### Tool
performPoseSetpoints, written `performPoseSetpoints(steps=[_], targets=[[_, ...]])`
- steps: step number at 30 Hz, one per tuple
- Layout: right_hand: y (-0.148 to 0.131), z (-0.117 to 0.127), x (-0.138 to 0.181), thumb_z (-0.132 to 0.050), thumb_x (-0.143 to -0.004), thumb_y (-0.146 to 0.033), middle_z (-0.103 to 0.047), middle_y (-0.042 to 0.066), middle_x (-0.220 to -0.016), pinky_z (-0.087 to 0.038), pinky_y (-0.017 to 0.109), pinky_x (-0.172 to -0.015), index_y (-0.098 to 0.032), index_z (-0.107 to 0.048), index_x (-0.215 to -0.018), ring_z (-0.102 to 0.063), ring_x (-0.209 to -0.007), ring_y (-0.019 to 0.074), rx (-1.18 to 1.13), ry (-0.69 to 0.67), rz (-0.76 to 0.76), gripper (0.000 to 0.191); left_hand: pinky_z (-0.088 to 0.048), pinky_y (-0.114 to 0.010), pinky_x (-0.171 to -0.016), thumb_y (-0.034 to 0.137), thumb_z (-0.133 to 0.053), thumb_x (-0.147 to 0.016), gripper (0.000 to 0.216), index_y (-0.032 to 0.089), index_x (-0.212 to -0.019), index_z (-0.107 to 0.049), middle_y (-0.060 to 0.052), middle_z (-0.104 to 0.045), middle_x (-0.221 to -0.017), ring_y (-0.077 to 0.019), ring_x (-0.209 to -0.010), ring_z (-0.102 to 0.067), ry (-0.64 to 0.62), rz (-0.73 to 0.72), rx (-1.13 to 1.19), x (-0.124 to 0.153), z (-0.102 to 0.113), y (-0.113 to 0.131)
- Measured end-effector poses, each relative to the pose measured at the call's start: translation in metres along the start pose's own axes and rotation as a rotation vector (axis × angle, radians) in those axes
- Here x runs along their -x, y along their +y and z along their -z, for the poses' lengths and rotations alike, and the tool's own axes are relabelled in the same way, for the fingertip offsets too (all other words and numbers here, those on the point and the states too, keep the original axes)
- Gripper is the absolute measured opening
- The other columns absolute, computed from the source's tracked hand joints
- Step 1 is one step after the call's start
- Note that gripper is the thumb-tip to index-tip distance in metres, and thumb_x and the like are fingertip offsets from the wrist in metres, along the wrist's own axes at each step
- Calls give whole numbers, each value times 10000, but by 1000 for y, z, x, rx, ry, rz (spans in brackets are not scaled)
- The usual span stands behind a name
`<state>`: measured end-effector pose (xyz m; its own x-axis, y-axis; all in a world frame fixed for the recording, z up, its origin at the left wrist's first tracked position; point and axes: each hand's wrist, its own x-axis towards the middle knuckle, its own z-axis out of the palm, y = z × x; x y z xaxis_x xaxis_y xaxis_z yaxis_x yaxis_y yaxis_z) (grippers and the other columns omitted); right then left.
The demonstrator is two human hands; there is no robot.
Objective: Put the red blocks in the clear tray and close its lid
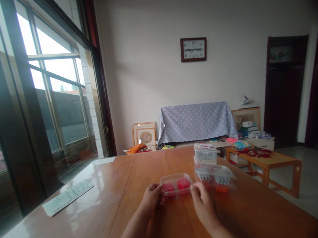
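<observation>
A small clear plastic box [176,183] with red pieces inside rests on the brown wooden table [121,214]. My left hand [152,197] grips its left end and my right hand [203,199] holds its right end. Just to the right lies a second clear plastic box [215,176] with grey and red contents. Behind that one stands a white lidded box [205,153].
A white printed sheet [68,196] lies on the table at the left, by the large window [52,93]. Beyond the table are a cloth-covered bench [195,122], a low wooden side table [266,162] and dark doors [285,89] at the right.
</observation>
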<state>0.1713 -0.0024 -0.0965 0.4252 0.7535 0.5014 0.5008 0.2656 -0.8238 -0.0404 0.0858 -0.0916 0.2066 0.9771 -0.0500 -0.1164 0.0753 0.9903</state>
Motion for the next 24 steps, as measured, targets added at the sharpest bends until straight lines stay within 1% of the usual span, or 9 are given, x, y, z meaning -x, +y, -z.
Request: performPoseSetpoints(steps=[4, 8, 13, 15, 19, 22, 24], targets=[[-13, -6, 4, -432, -983, -463, -597, 8, -742, -418, 279, -671, -238, -507, -785, -553, -708, 186, -44, -166, 102, 309, -330, -199, -429, 599, -739, -726, 474, 180, -844, -551, 13, -613, -611, -97, -467, -528, -19, -9, 0, -9, -3, 1], [-16, -11, 5, -438, -985, -451, -552, -16, -689, -386, 261, -626, -241, -451, -747, -514, -654, 165, -31, -238, 110, 318, -342, -205, -444, 639, -726, -724, 508, 174, -857, -572, 24, -596, -610, -97, -476, -522, -36, -17, 3, -11, -4, 1], [-15, -12, 9, -444, -986, -480, -517, -39, -633, -348, 252, -601, -238, -415, -716, -486, -602, 144, 47, -352, 114, 363, -368, -207, -476, 655, -707, -749, 531, 158, -918, -625, 15, -611, -641, -97, -509, -538, -57, -51, 6, -4, -9, 5], [-16, -11, 10, -441, -985, -499, -514, -41, -629, -337, 251, -592, -235, -409, -708, -486, -602, 140, 59, -359, 111, 384, -367, -207, -475, 617, -738, -734, 510, 150, -915, -641, 6, -620, -648, -97, -509, -540, -61, -40, 11, -2, -12, 8], [-19, -8, 10, -439, -982, -513, -523, -38, -635, -330, 252, -598, -229, -424, -702, -489, -608, 137, 73, -343, 117, 399, -325, -204, -438, 469, -791, -680, 379, 149, -774, -611, 1, -601, -606, -89, -459, -502, -44, 15, 34, -2, -16, 9], [-19, -6, 9, -448, -979, -489, -535, -38, -640, -336, 250, -617, -223, -447, -709, -504, -619, 135, 97, -365, 147, 379, -293, -198, -422, 402, -764, -672, 313, 161, -699, -566, 19, -554, -561, -73, -428, -451, -5, 23, 48, 0, -13, 12], [-20, -5, 10, -452, -974, -465, -534, -40, -637, -335, 246, -618, -221, -455, -711, -504, -617, 132, 109, -380, 162, 359, -268, -191, -418, 393, -752, -669, 310, 165, -669, -541, 30, -526, -550, -57, -419, -414, 19, 23, 54, 2, -8, 19]])
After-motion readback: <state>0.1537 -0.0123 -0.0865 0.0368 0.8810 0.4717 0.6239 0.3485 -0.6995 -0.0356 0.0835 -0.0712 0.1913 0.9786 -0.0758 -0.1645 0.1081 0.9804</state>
